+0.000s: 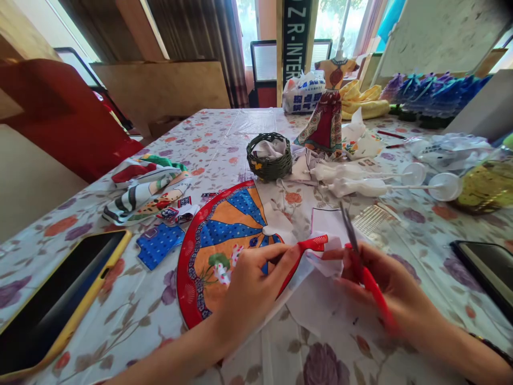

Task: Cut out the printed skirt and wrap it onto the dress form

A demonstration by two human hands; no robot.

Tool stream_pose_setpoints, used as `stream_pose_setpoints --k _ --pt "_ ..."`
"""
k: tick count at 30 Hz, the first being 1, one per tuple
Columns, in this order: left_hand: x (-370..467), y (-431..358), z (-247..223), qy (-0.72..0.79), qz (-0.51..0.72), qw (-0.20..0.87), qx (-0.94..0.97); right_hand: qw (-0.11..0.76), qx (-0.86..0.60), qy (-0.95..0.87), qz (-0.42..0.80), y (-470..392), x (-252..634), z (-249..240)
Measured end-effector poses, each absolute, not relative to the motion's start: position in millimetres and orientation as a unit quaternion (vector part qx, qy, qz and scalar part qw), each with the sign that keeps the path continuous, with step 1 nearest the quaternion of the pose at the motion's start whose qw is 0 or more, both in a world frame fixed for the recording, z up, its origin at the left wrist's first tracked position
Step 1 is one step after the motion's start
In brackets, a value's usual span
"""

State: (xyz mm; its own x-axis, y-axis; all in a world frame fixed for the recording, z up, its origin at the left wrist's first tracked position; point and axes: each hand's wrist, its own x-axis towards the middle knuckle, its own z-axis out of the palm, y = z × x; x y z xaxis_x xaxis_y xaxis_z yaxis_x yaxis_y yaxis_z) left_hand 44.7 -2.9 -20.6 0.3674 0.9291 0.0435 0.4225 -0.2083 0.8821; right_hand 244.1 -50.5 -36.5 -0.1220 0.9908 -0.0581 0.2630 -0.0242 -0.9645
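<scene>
My left hand (250, 280) pinches the edge of a fan-shaped fabric piece (220, 240) with a red border and orange and blue panels. From its fingertips a red end of the fabric sticks out to the right. In my right hand (395, 280) is a pair of scissors (374, 294) with red handles, its blades pointing up and away. My right fingers are close to the fabric end and a sheet of white material (326, 219); whether they touch it I cannot tell. A blue dotted fabric scrap (158, 246) lies left of the fan-shaped piece.
A phone (60, 299) in a yellow case lies at left, a dark phone (484, 267) at right. Beyond my hands stand a dark woven basket (269, 158), a dressed doll form (326, 115) and white mannequin figures (352, 184) lying down. Folded fabrics (148, 187) lie at left.
</scene>
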Motion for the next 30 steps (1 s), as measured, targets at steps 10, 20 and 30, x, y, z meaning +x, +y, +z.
stream_pose_setpoints --k 10,20,30 --pt "46 -5 -18 0.438 0.315 0.518 0.663 0.448 -0.483 -0.551 0.512 -58 246 -37" --pt "50 0 -11 0.404 0.292 0.657 0.566 0.523 -0.462 -0.538 0.473 -58 245 -34" --pt "44 7 -23 0.381 0.319 0.652 0.573 0.543 -0.477 -0.517 0.459 -56 250 -38"
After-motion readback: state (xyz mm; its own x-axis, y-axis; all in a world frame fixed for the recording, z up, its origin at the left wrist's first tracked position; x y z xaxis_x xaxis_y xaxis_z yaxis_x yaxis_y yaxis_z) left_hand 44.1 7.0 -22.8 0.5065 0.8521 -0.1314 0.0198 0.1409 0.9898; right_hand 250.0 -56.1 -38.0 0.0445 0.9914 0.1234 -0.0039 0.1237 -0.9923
